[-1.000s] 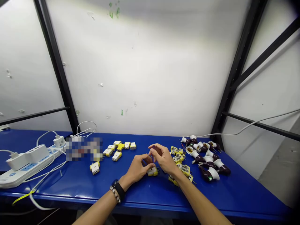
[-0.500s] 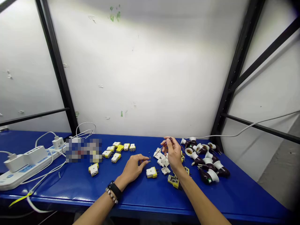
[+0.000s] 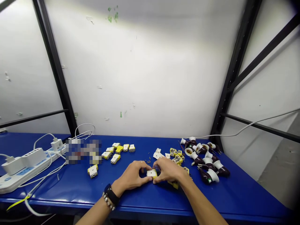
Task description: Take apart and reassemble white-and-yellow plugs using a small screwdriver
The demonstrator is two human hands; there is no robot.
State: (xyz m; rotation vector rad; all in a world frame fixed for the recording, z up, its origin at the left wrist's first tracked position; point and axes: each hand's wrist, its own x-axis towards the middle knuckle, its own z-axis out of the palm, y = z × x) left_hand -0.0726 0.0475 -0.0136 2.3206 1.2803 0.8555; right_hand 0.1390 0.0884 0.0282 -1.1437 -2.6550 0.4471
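My left hand and my right hand meet over a white and yellow plug adapter on the blue table. The fingers of both hands curl round it, the left from the left side, the right from the right. A black watch and a bead bracelet are on my left wrist. Just beyond my hands lie several tiny dark screws and white adapter covers. Open yellow adapter halves lie behind my right hand.
A row of assembled yellow and white adapters sits left of centre; one more adapter lies nearer. A pile of brown and white lamp sockets is at right. A white power strip with cables lies at far left. Black rack posts stand behind.
My right hand came back from the far parts pile to the adapter. My left hand moved from resting beside the adapter to gripping it.
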